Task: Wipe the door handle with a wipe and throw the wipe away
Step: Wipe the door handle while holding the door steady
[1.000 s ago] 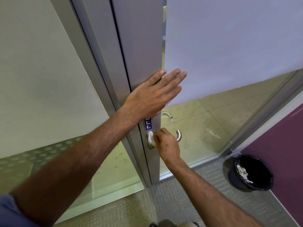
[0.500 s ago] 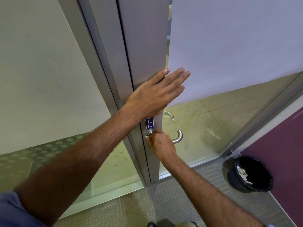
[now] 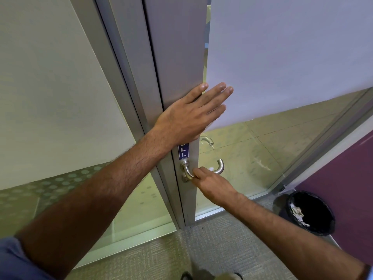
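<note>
A curved metal door handle sticks out of the grey door frame below a blue PULL sticker. My right hand is closed around the middle of the handle's bar. A small white bit of the wipe shows above its fingers; the remainder is hidden in the hand. My left hand lies flat, fingers spread, against the door edge above the handle and holds nothing.
A black waste bin with crumpled paper inside stands on the carpet at the lower right, against a purple wall. The glass door panel is frosted above and clear below. A glass partition fills the left.
My right hand slid along the handle from its base beside the frame out to the middle of the bar. The left hand stayed pressed on the door.
</note>
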`<control>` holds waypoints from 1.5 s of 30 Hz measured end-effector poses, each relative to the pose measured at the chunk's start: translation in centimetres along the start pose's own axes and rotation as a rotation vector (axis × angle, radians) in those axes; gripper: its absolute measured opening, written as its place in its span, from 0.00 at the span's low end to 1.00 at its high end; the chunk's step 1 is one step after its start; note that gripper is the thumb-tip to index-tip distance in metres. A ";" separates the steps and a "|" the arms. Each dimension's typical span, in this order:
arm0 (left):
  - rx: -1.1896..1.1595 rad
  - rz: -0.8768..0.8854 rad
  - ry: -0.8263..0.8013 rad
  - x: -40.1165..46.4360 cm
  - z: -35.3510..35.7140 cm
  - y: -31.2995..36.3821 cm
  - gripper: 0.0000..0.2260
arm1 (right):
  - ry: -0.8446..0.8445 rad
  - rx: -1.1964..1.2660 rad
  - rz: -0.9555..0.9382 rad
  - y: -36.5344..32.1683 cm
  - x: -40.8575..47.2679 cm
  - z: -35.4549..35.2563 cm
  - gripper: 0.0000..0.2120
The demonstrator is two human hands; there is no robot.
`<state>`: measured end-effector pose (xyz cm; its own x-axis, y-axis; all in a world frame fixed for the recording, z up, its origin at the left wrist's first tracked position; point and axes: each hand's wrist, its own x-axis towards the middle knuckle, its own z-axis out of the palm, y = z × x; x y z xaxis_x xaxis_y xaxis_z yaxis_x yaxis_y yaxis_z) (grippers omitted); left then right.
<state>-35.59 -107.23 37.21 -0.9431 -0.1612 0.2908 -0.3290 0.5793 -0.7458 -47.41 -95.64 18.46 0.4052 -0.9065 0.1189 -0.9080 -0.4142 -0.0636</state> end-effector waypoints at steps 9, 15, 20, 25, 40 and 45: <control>-0.003 -0.009 0.033 0.0 0.1 0.0 0.23 | 0.157 0.147 0.087 3.7 -1.4 0.1 0.10; 0.003 -0.013 0.017 0.0 -0.1 0.0 0.24 | 0.263 0.332 0.190 2.9 -1.5 0.3 0.07; 0.003 0.004 -0.027 0.0 -0.2 -0.1 0.26 | 0.402 0.610 0.558 -1.2 2.1 0.0 0.07; 0.007 0.008 -0.053 0.0 -0.5 0.0 0.29 | 0.287 0.444 0.664 -3.4 4.4 0.2 0.05; 0.005 -0.001 -0.011 -0.1 -0.3 0.1 0.28 | -0.093 0.150 0.196 6.6 -1.0 -1.7 0.08; 0.012 -0.009 0.001 0.0 -0.2 0.0 0.27 | 0.109 0.303 0.505 10.6 -1.9 -3.2 0.09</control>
<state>-35.58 -107.06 37.29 -0.9402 -0.1651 0.2980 -0.3376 0.5681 -0.7505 -58.11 -98.02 20.73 -0.0964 -0.9903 0.0998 -0.9078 0.0463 -0.4169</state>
